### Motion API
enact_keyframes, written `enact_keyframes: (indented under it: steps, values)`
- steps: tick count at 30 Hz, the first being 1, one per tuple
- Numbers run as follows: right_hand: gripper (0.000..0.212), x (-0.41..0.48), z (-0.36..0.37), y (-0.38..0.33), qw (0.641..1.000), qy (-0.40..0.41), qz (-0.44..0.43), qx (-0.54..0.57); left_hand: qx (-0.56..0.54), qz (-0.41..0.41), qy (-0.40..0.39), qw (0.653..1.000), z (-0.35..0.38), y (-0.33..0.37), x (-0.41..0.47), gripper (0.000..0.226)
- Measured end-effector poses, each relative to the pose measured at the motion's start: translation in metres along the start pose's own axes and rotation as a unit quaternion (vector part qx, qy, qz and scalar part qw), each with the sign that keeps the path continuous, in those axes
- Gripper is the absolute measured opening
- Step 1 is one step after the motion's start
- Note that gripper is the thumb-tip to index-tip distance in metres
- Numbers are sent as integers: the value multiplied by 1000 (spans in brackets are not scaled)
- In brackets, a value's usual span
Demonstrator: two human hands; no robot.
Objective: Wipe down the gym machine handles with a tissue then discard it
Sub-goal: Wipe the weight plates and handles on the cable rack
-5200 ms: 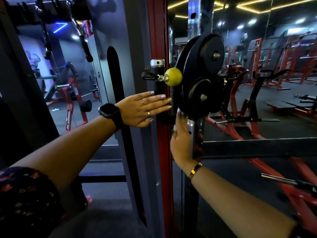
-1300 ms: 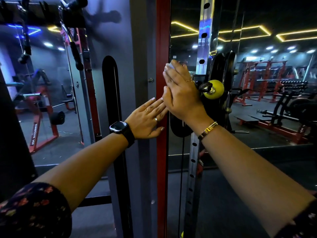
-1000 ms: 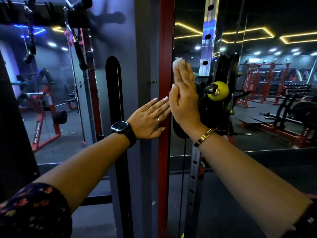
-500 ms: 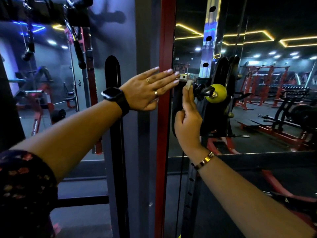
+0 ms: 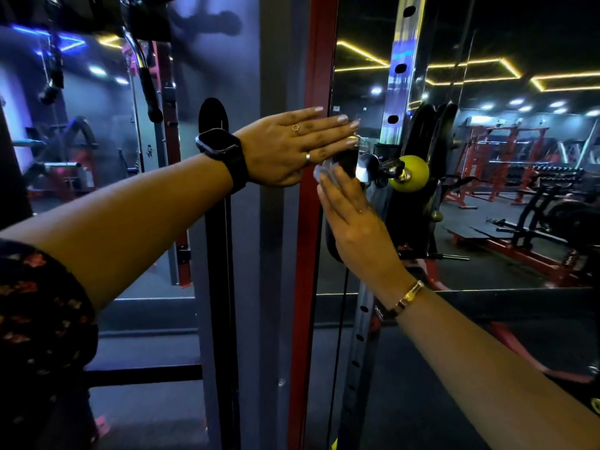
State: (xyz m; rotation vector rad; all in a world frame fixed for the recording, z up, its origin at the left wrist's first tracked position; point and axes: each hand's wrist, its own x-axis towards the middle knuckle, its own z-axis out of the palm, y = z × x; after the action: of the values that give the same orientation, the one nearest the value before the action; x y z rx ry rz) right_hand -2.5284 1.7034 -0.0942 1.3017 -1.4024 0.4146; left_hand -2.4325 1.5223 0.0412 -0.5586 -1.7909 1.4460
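Both hands [image 5: 292, 147] [image 5: 354, 222] flat, right pressing tissue [image 5: 320, 172]

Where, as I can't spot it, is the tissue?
Head view, centre: the tissue shows under the fingertips of the right hand, just right of the red post, below the left hand, left of the yellow knob.

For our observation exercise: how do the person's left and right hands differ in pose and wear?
The left hand points sideways, flat across the red post, empty; the right hand points upward, pressing a tissue. Left wears a black watch, right a gold bracelet. Both have straight fingers.
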Motion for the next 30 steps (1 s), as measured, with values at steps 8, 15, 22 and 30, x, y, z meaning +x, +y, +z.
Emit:
enact_keyframes:
  steps: [8, 15, 22, 30]
  values:
    - [70, -40, 0, -14, 999, 0, 46, -9, 11, -6, -1, 1000, -5, 3, 0, 70]
    - [44, -38, -6, -5, 984, -99, -127, -77, 37, 52, -5, 998, -9, 3, -8, 66]
    - [58, -49, -9, -8, 993, -50, -89, -65, 30, 60, -21, 998, -16, 27, -8, 70]
    - [67, -120, 4, -10, 978, -137, 104, 116, -2, 82, -32, 996, -12, 65, -8, 74]
